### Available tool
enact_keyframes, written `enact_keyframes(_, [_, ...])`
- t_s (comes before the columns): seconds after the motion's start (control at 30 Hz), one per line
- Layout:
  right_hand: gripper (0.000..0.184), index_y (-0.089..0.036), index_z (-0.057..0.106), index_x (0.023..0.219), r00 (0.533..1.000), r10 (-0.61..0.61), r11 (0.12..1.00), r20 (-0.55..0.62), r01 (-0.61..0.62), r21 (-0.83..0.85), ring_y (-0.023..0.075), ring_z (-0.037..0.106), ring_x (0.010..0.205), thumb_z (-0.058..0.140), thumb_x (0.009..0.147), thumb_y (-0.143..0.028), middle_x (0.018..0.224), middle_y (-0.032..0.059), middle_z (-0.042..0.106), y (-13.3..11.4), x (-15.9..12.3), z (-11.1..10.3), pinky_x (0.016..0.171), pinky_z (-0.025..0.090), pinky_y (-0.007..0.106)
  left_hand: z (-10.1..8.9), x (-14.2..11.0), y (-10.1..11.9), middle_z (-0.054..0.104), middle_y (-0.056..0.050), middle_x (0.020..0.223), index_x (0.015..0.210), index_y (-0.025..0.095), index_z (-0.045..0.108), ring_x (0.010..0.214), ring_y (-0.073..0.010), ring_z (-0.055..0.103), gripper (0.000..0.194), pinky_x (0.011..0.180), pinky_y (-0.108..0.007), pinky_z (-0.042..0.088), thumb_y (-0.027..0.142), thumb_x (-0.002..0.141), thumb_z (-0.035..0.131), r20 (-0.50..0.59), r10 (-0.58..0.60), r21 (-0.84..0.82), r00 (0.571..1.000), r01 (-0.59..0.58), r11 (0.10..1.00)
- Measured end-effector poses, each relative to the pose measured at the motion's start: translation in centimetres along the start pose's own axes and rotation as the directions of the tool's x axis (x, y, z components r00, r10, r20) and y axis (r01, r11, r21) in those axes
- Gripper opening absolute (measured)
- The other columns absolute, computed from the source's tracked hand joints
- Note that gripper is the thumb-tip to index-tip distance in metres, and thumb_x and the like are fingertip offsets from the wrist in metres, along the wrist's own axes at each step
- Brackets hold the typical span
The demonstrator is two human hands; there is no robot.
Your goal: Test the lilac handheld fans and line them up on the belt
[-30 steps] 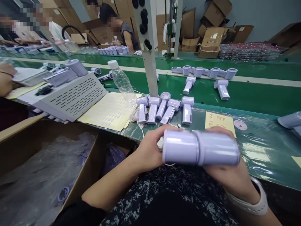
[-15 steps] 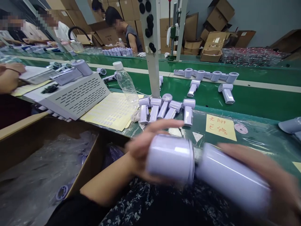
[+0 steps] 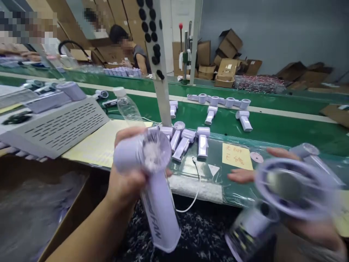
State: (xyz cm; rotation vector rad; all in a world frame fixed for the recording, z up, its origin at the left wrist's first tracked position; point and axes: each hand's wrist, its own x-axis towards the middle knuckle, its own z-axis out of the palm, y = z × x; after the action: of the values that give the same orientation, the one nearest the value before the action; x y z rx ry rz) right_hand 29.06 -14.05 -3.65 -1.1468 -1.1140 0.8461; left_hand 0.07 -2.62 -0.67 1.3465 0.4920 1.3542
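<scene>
My left hand (image 3: 122,185) is closed round the head of a lilac handheld fan (image 3: 160,214). Its handle hangs down and bears dark letters ending in "FAN"; whitish, stringy material shows at the head's open end. On the right, my right hand (image 3: 313,225) carries a second lilac handheld fan (image 3: 297,211), smeared by motion. That fan's round ring faces up, and dark and yellowish parts show in the open side of its handle. Some fingers of this hand stick out past the ring. A white cable (image 3: 195,198) hangs over the table edge between my hands.
Several lilac fans (image 3: 202,143) lie on the green table, others on the belt (image 3: 174,125). A plastic bottle (image 3: 128,107), a vented grey box (image 3: 60,125), a yellow note (image 3: 236,156) and a metal post (image 3: 160,87) stand or lie around. An open carton (image 3: 68,214) is at lower left.
My hands have moved apart. The left fan has turned so its handle points down, and the right fan now shows its ring and open handle. The view has swung to the right.
</scene>
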Motion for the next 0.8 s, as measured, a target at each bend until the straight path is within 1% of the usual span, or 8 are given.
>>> enact_keyframes(0.13, [0.107, -0.03, 0.023, 0.161, 0.966, 0.159, 0.98, 0.203, -0.179, 0.084, 0.0356, 0.07, 0.118, 0.082, 0.078, -0.063, 0.137, 0.0157, 0.066, 1.3, 0.3, 5.5, 0.105, 0.054, 0.055, 3.1, -0.5, -3.5, 0.069, -0.006, 0.114, 0.122, 0.03, 0.062, 0.1, -0.0271, 0.071, 0.065, 0.09, -0.042, 0.061, 0.058, 0.07, 0.087, 0.09, 0.311, 0.17, 0.946, -0.323, 0.931])
enact_keyframes(0.2, [0.132, -0.025, 0.007, 0.166, 0.918, 0.119, 0.975, 0.378, -0.181, 0.132, 0.037, 0.052, 0.142, 0.085, 0.07, -0.07, 0.159, 0.0184, 0.048, 2.3, 1.0, 7.1, 0.121, 0.037, 0.055, 4.7, -0.7, -5.7, 0.066, -0.006, 0.119, 0.131, 0.031, 0.056, 0.114, -0.0274, 0.066, 0.062, 0.104, -0.045, 0.054, 0.054, 0.079, 0.081, 0.089, 0.368, 0.224, 0.925, -0.379, 0.898])
enact_keyframes(0.27, [0.14, -0.024, 0.003, 0.168, 0.907, 0.108, 0.992, 0.406, -0.126, 0.018, 0.0365, 0.043, 0.15, 0.089, 0.065, -0.065, 0.165, 0.0175, 0.039, 3.1, 2.0, 6.5, 0.124, 0.031, 0.055, 5.1, -1.0, -7.4, 0.061, -0.009, 0.131, 0.141, 0.032, 0.048, 0.124, -0.029, 0.061, 0.064, 0.109, -0.048, 0.049, 0.055, 0.087, 0.073, 0.175, 0.325, 0.332, 0.929, -0.367, 0.869])
enact_keyframes(0.37, [0.121, -0.022, 0.02, 0.167, 0.977, 0.17, 0.872, 0.131, -0.088, -0.482, 0.0372, 0.06, 0.133, 0.087, 0.072, -0.055, 0.153, 0.0189, 0.056, 3.9, 4.1, 1.2, 0.11, 0.048, 0.054, 2.4, -1.5, -8.1, 0.049, -0.014, 0.151, 0.149, 0.031, 0.041, 0.141, -0.0343, 0.048, 0.061, 0.116, -0.056, 0.042, 0.048, 0.095, 0.063, 0.357, 0.119, 0.617, 0.927, -0.33, 0.714])
enact_keyframes(0.43, [0.098, -0.019, 0.04, 0.16, 0.976, 0.108, 0.56, -0.191, -0.218, -0.799, 0.0377, 0.073, 0.107, 0.077, 0.078, -0.057, 0.126, 0.019, 0.073, 4.5, 5.6, -4.2, 0.092, 0.057, 0.055, -1.1, -2.1, -7.5, 0.049, -0.013, 0.153, 0.144, 0.031, 0.047, 0.144, -0.0342, 0.045, 0.052, 0.117, -0.058, 0.04, 0.034, 0.095, 0.062, 0.388, 0.034, 0.743, 0.921, -0.334, 0.58])
enact_keyframes(0.53, [0.087, -0.014, 0.061, 0.142, 0.936, -0.008, 0.422, -0.353, -0.317, -0.85, 0.0495, 0.066, 0.111, 0.084, 0.067, -0.052, 0.111, 0.0237, 0.074, 5.2, 7.2, -12.1, 0.092, 0.05, 0.069, -6.2, -3.2, -6.2, 0.069, -0.006, 0.127, 0.112, 0.032, 0.065, 0.128, -0.0297, 0.059, 0.028, 0.11, -0.051, 0.047, 0.016, 0.09, 0.063, 0.409, 0.107, 0.766, 0.906, -0.405, 0.499])
enact_keyframes(0.67, [0.061, -0.024, 0.077, 0.109, 0.857, -0.218, 0.344, -0.468, -0.381, -0.858, 0.0608, 0.022, 0.149, 0.084, 0.061, -0.062, 0.147, 0.0287, 0.05, 5.9, 6.8, -19.2, 0.107, 0.014, 0.084, -9.1, -2.7, -5.4, 0.077, -0.001, 0.104, 0.092, 0.032, 0.07, 0.107, -0.0272, 0.068, 0.025, 0.096, -0.046, 0.055, 0.009, 0.084, 0.063, 0.434, 0.164, 0.776, 0.886, -0.46, 0.432])
enact_keyframes(0.8, [0.043, -0.035, 0.073, 0.094, 0.791, -0.284, 0.393, -0.541, -0.418, -0.819, 0.0593, 0.033, 0.145, 0.077, 0.067, -0.069, 0.139, 0.0223, 0.054, 6.2, 4.8, -24.1, 0.105, 0.016, 0.082, -10.5, -1.3, -5.5, 0.078, 0.003, 0.095, 0.09, 0.033, 0.071, 0.091, -0.0283, 0.072, 0.023, 0.086, -0.047, 0.059, 0.014, 0.076, 0.072, 0.34, 0.356, 0.809, 0.871, -0.464, 0.362])
